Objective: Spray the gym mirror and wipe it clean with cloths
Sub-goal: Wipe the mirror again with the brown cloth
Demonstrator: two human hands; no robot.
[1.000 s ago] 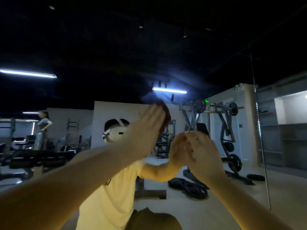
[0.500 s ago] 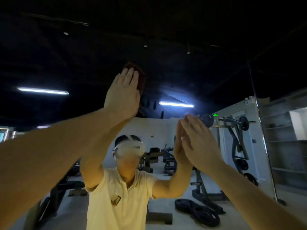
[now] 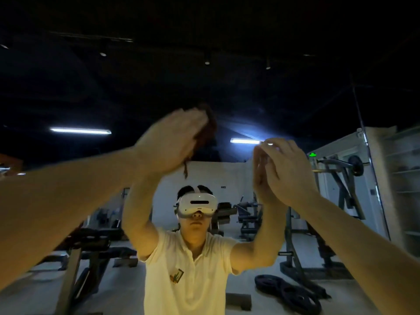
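**Mirror** [image 3: 238,71]: large wall panel that fills nearly the whole view; a vertical seam runs down its right part. It reflects a dark ceiling and a gym floor.

**Cloth** [image 3: 207,130]: dark red, crumpled, pressed flat against the mirror in its upper middle. One loose strand hangs below it. Motion blur hides its outline.

**Left hand** [image 3: 168,142]: raised to the mirror, palm towards the glass, fingers stretched out and laid over the cloth, pressing it to the surface. Not curled round it.

**Right hand** [image 3: 288,171]: raised to the mirror right of the cloth and well apart from it. Fingers are straight and close together, with the tips meeting their own reflection. No cloth can be made out under it.

**Seen in the mirror:**
- a person in a pale yellow shirt [image 3: 188,269] and white headset [image 3: 196,204], at lower centre
- two strip lights [image 3: 80,131]
- a barbell rack [image 3: 341,178] at right
- weight plates [image 3: 293,294] on the floor, lower right
- benches [image 3: 95,244] at lower left
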